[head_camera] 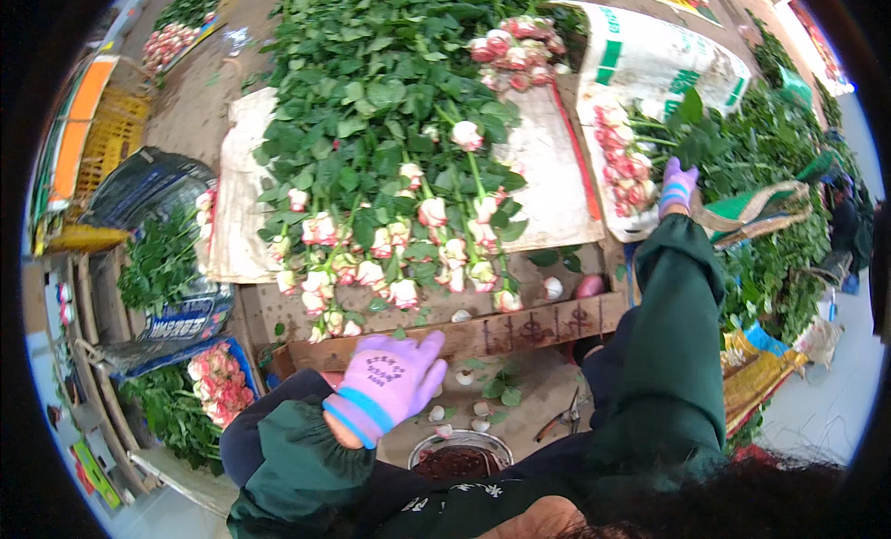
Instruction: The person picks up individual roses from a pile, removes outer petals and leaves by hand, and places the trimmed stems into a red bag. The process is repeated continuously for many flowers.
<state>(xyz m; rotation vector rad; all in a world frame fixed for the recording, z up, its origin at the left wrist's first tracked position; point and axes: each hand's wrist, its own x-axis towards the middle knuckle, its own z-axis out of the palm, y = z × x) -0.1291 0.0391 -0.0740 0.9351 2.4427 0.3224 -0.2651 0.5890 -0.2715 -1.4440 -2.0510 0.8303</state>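
Note:
My left hand [395, 375], in a lilac glove with blue bands, hovers at the wooden board along the bench's near edge, fingers spread and holding nothing. Just beyond it lie loose pink-and-white roses [404, 293], stems pointing away, on a large pile of leafy stems [390, 107]. At the right, my gloved right hand [679, 180] is at the leafy stems beside a bunch of roses [621, 164] resting on a white printed sack [665, 58]. Whether its fingers grip a stem cannot be told. Another cluster of rose heads [518, 51] lies on the pile's far right.
A wooden board [459, 336] edges the bench. Below are a metal bowl [461, 455], fallen petals and pruning shears [560, 420]. More rose bunches [219, 384] lie in wrappings at left. A yellow crate [115, 142] stands farther left; greenery [786, 260] fills the right side.

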